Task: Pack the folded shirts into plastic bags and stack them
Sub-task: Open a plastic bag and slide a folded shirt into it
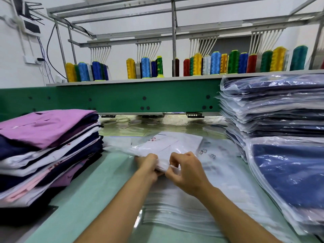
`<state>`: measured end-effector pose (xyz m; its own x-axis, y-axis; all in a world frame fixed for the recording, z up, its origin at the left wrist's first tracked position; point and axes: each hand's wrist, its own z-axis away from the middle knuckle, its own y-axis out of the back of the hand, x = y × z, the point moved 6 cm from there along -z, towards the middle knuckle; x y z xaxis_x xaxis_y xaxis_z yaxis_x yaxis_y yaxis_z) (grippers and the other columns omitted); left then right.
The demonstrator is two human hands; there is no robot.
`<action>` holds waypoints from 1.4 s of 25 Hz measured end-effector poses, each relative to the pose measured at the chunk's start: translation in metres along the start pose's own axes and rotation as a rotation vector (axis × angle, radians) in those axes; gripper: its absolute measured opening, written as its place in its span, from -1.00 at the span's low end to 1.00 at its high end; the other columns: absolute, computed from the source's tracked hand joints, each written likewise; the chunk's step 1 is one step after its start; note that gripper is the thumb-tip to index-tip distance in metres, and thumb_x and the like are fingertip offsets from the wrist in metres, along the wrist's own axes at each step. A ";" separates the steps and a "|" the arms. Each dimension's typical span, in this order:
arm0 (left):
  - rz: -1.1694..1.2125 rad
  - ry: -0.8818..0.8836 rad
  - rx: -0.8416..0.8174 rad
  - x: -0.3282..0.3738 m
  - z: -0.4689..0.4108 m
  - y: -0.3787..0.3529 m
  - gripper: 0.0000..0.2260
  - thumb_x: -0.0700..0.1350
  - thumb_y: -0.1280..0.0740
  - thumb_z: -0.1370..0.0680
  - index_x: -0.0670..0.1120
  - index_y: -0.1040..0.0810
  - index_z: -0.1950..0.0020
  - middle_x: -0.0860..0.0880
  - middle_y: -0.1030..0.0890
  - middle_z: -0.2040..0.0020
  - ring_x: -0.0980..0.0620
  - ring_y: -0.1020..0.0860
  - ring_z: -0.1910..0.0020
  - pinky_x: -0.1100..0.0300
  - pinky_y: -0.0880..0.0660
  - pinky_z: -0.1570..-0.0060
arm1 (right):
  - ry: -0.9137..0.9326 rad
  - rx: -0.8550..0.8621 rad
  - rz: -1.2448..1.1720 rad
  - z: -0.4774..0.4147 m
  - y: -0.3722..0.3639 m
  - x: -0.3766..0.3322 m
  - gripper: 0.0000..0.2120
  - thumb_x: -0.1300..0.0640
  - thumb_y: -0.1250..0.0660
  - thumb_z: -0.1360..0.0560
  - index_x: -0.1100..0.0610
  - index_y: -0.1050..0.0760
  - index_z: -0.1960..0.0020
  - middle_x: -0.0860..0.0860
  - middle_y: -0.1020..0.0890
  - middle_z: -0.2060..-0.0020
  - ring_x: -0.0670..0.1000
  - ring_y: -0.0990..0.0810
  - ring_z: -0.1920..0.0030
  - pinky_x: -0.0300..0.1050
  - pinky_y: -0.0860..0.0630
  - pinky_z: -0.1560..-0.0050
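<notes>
In the head view, a white folded shirt [163, 146] is lying in the middle of the pale green table [78, 199], with a clear plastic bag [185, 142] wrinkling over it. How far in the shirt is sitting cannot be told.

At the near edge of that shirt, both hands are working side by side. The left hand [149, 165] is curling its fingers round the shirt's near fold. The right hand [185, 171] is pinching the bag's edge between thumb and forefinger, just beside the left hand.

Under the shirt and reaching towards the camera, a stack of empty bags [175, 207] is lying flat.

Left of the shirt, a pile of unbagged folded shirts [47, 146] is sitting with a purple one on top and navy, white and pink ones below.

Right of the shirt, a tall stack of bagged navy shirts [273, 106] is standing, and nearer the camera a lower stack of bagged shirts [289, 172] is sloping, with a blue one uppermost.

Beyond the shirt, the green beam [122, 97] of an embroidery machine is crossing the view, and coloured thread cones [215, 63] are standing in a row on the shelf above it.
</notes>
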<state>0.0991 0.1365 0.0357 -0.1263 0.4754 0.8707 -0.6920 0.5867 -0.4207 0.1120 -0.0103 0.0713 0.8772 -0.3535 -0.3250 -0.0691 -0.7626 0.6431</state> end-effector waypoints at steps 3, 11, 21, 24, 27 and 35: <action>-0.134 -0.181 0.071 0.009 -0.010 0.001 -0.48 -0.46 -0.09 -0.47 -0.14 -0.35 -0.40 -0.24 -0.55 -0.25 -0.24 -0.58 -0.15 -0.13 -0.57 -0.16 | -0.053 -0.041 -0.105 0.000 -0.004 0.004 -0.80 -0.11 -0.21 -0.45 0.00 -0.44 0.22 -0.10 -0.56 0.34 -0.07 -0.48 0.23 -0.11 -0.39 -0.01; -0.374 -0.128 -0.048 0.033 -0.037 0.029 -0.73 -0.42 -0.15 -0.32 -0.15 -0.32 0.54 0.00 -0.23 0.58 0.04 -0.24 0.59 0.40 -0.12 0.65 | -0.550 0.097 0.249 0.007 0.027 0.083 -0.79 -0.02 -0.29 -0.54 -0.03 -0.48 -0.16 -0.03 -0.54 -0.15 0.08 -0.44 -0.19 0.01 -0.37 -0.18; -0.762 -0.313 -0.112 0.038 -0.080 0.070 -0.43 -0.26 -0.36 -0.54 0.01 -0.29 -0.51 0.00 -0.45 -0.21 -0.02 -0.53 0.06 0.10 -0.40 0.07 | -0.880 -0.143 0.543 0.034 0.032 0.146 -0.38 -0.36 -0.19 -0.53 0.06 -0.38 -0.39 0.22 -0.45 -0.31 0.25 -0.37 -0.32 0.10 -0.30 -0.31; -0.911 -0.492 -0.130 0.037 -0.077 0.069 -0.30 -0.25 -0.29 -0.56 0.31 -0.17 -0.55 0.09 -0.42 -0.26 -0.01 -0.53 -0.03 0.08 -0.43 -0.01 | -0.827 -0.065 0.431 0.032 0.033 0.142 -0.40 -0.32 -0.24 -0.54 0.01 -0.29 -0.43 0.19 -0.48 -0.29 0.24 -0.46 -0.25 0.08 -0.38 -0.19; -1.037 -0.586 -0.041 0.038 -0.073 0.071 -0.52 -0.23 -0.19 -0.57 0.31 -0.51 -0.29 0.02 -0.65 -0.11 0.07 -0.57 0.22 0.15 -0.48 0.21 | -0.737 -0.002 0.328 0.024 0.031 0.126 -0.52 -0.18 -0.28 -0.57 -0.09 -0.24 -0.41 0.09 -0.59 -0.17 0.19 -0.60 -0.08 0.03 -0.49 0.02; -0.880 -0.634 -0.028 0.057 -0.027 0.031 -0.58 -0.34 -0.16 -0.57 -0.05 -0.62 -0.30 -0.12 -0.64 -0.25 -0.11 -0.58 -0.12 0.17 -0.44 -0.06 | -0.533 0.103 0.590 0.006 0.095 0.085 -0.57 -0.11 -0.22 -0.62 -0.13 -0.31 -0.47 -0.06 -0.60 0.24 0.00 -0.54 0.33 -0.10 -0.51 0.41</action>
<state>0.0897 0.1993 0.0661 0.0562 -0.5402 0.8396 -0.7042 0.5747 0.4169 0.1769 -0.1158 0.1010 0.3386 -0.9057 -0.2552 -0.5170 -0.4057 0.7537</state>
